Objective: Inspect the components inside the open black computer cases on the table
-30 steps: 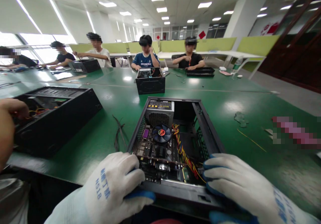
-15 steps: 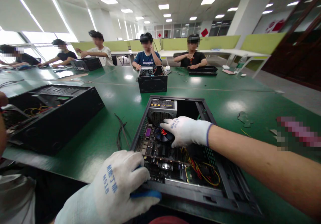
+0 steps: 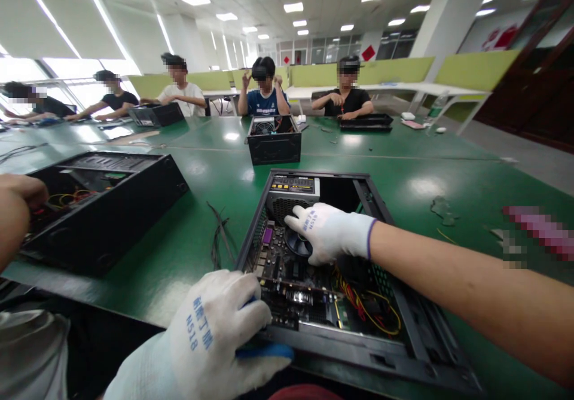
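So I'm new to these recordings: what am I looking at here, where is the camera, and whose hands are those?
The camera sits on a person's head and looks forward and down, so the two white-gloved hands at the bottom are the wearer's own. The left hand grips the near edge of an open computer case lying on a green table. The right hand reaches inside and rests on the round cooling fan, just in front of the power supply. Red and yellow wires lie inside the case.

To the left stands a second open case, where a co-worker's bare hand is busy. Loose black cable ties lie between the two cases. Further off, a smaller case stands on the table, and other people sit along its far side.
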Motion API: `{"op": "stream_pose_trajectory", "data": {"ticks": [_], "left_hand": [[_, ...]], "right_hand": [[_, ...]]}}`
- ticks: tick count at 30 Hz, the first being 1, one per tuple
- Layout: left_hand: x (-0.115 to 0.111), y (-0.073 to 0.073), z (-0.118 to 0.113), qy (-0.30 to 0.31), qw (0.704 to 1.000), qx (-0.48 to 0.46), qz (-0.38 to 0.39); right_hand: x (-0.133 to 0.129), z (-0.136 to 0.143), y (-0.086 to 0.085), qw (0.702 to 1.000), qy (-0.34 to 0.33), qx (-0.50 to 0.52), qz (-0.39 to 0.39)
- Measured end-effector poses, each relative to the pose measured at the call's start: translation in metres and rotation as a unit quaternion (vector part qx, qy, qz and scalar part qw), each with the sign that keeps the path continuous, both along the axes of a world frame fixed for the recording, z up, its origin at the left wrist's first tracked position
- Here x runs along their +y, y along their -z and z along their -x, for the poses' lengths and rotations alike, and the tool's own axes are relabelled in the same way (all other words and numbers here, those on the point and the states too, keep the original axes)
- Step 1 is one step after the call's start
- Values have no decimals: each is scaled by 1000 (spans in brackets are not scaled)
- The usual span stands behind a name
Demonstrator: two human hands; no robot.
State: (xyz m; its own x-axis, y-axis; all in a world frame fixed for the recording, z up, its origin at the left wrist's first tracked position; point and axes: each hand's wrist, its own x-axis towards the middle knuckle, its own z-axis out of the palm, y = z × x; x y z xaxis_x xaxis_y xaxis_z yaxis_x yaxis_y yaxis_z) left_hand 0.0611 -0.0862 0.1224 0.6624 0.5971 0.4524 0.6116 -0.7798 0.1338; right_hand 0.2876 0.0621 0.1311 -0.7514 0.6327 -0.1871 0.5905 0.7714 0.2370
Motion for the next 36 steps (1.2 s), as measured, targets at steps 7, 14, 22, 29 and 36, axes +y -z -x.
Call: {"op": "stream_pose_trajectory", "data": {"ticks": [7,14,22,29,36], "left_hand": [[0,1,0,-6,1000,2,-7],[1,-7,-5,-10,1000,-6,-14],[0,-5,-5,-25,999,10,-16],[1,-4,-3,-27,999,31,-18],[3,-8,-3,-20,999,47,10]], "right_hand": [[-16,-37,-27,997,43,54,-28],[-14,-52,-21,992,107,-29,-57],[4,-39,-28,981,167,-101,-11],[21,-48,-21,985,148,-70,-53],[23,-45,-17,981,154,-114,-43]]}}
